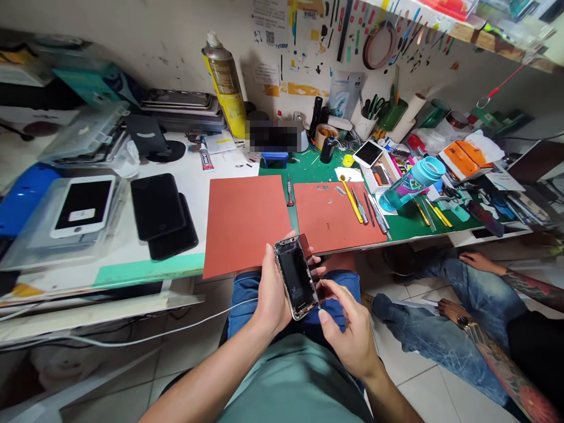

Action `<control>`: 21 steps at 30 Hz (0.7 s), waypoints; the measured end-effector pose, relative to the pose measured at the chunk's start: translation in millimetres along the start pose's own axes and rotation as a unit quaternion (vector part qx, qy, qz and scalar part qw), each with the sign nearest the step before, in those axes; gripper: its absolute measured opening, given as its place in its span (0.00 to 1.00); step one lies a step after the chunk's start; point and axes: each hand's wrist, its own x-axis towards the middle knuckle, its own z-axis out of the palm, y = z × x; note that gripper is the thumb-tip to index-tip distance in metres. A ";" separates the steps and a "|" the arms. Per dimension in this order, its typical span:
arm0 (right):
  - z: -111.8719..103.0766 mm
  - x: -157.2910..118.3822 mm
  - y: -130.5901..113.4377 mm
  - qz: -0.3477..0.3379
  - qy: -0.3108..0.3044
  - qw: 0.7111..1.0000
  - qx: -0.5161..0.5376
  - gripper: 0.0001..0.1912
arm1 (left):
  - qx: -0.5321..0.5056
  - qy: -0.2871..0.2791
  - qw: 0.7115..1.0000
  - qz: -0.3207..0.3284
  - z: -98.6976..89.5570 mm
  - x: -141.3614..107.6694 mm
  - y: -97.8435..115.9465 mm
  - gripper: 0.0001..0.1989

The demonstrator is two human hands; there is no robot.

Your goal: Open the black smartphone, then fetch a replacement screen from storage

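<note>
Two hands meet on one opened smartphone (296, 276), held over the lap, just off the bench edge. Left hand (271, 288) wraps the phone's left long side, fingers curled behind, gripping it. Right hand (348, 326) sits at 4 o'clock from the phone, fingers pinched at its lower right edge beside a lifted dark panel (311, 258). Phone's long axis runs 11 to 5 o'clock, battery side up. Two red mats (244, 220) lie at 12 o'clock. A seated person's tattooed forearm (497, 364) rests well apart, at 3 o'clock.
</note>
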 end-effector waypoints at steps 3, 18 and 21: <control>-6.0 -3.2 6.9 0.043 -0.016 0.996 0.074 0.23 | 0.012 0.005 1.000 0.003 4.2 -1.5 1.5 0.34; -5.3 -24.7 23.6 0.038 0.062 0.992 0.104 0.24 | 0.017 -0.018 1.000 -0.005 3.1 1.3 -2.9 0.33; -2.9 -24.6 26.3 0.050 0.083 0.989 0.115 0.23 | 0.019 -0.009 1.000 0.000 5.4 2.0 -3.1 0.34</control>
